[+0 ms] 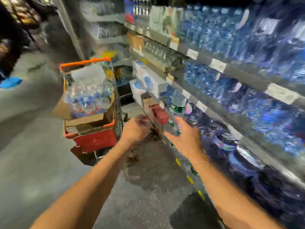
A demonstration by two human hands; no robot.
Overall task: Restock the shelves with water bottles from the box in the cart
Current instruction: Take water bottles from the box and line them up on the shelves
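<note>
The box (89, 103) of bottles sits in the cart (94, 139), left of the fingers (142, 120); the shelves (231, 70) stand to their right.
</note>
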